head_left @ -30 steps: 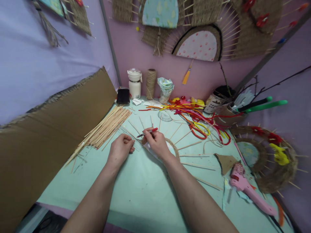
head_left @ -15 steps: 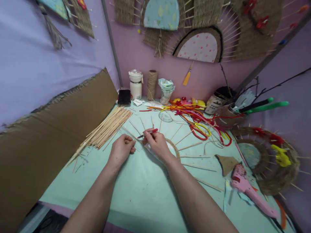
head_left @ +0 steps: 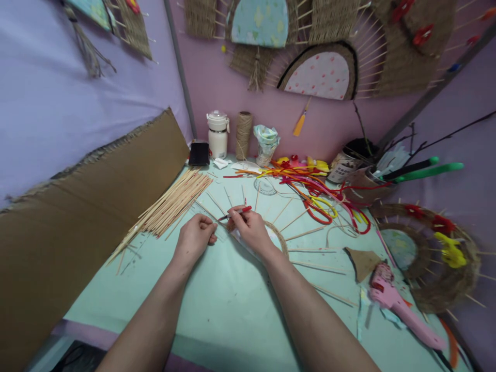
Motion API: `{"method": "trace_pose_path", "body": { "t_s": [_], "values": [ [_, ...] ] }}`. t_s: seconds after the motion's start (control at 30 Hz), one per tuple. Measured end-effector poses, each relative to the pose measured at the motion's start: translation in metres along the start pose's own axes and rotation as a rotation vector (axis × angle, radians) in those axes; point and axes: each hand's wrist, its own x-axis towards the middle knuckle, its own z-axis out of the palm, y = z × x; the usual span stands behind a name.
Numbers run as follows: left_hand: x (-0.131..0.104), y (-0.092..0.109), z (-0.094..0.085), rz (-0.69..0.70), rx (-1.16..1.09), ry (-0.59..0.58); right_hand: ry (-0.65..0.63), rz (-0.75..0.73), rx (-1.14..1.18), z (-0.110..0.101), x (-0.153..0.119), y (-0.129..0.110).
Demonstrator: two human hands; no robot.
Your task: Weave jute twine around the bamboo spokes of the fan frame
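Note:
My right hand (head_left: 251, 230) is closed round a red pen (head_left: 245, 209), its dark tip pointing left toward a thin stick. Under that hand lies a half-round piece with a twine rim (head_left: 282, 240), partly hidden by my wrist. Thin wooden sticks (head_left: 306, 233) fan out from its rim over the table. My left hand (head_left: 196, 235) rests just left of the pen tip, thumb and fingers pinched together; what they hold, if anything, is hidden. Beside its fingertips, a clear ruler (head_left: 202, 208) is faintly visible on the table.
A bundle of wooden sticks (head_left: 176, 204) lies left, before a cardboard panel (head_left: 101, 191). Behind are a white bottle (head_left: 217, 137), a twine spool (head_left: 243, 137), a protractor (head_left: 265, 187) and scissors (head_left: 320, 212). A pink glue gun (head_left: 406, 315) lies right.
The view has shifted very slightly. Both hands and the red pen stay in nearly the same place over the work.

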Motion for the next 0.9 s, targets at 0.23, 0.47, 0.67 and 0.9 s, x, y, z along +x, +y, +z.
{"method": "trace_pose_path", "body": {
  "t_s": [0.23, 0.47, 0.67, 0.9],
  "values": [
    [-0.0026, 0.0019, -0.0012, 0.048, 0.077, -0.023, 0.005, -0.01, -0.038, 0.0, 0.0007, 0.0007],
    [0.0, -0.0016, -0.0012, 0.054, 0.072, -0.029, 0.013, 0.005, -0.061, 0.0005, 0.0012, 0.001],
    [-0.0011, 0.0003, -0.001, 0.048, 0.074, -0.018, 0.011, -0.015, -0.023, 0.0009, 0.0004, 0.0015],
    [-0.0012, 0.0007, -0.0012, 0.048, 0.098, -0.019, 0.006, -0.006, -0.056, 0.0008, 0.001, 0.0016]
  ]
}}
